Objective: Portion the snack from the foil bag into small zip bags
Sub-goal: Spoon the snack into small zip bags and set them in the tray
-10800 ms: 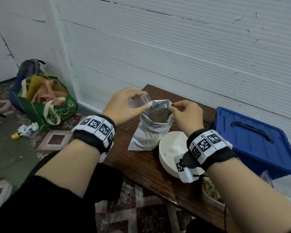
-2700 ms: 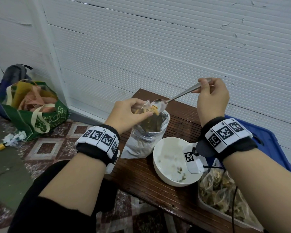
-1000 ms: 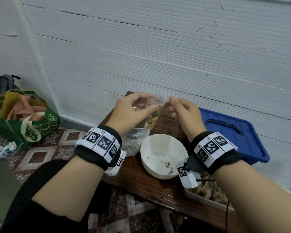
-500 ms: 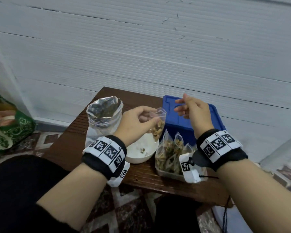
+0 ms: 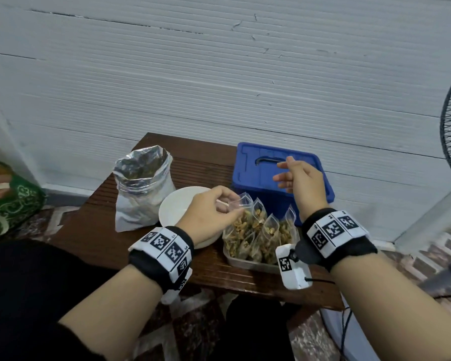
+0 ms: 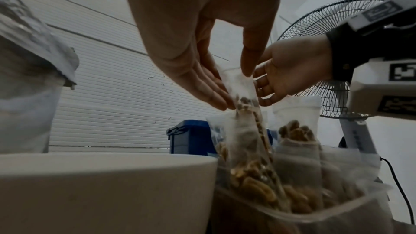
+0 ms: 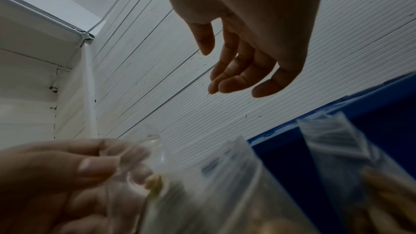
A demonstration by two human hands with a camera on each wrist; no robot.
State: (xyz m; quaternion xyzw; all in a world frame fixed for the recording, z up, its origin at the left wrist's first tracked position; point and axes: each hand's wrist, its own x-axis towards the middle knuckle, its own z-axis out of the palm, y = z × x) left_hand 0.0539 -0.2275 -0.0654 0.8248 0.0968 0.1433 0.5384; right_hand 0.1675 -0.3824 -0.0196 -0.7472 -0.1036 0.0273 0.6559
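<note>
While the left hand [image 5: 211,214] is pinching the top of a small zip bag [image 5: 241,204] partly filled with snack pieces, it is holding this bag over the clear tray [image 5: 248,261], where other filled zip bags [image 5: 268,231] are standing upright. The right hand [image 5: 301,179] is hanging relaxed and holding nothing above the blue box [image 5: 255,173]. The foil bag [image 5: 143,188] is standing open beside the white bowl [image 5: 175,204] on the brown surface [image 5: 94,230], whose near edge is lying just beside the tray; no readable writing is showing on the containers.
</note>
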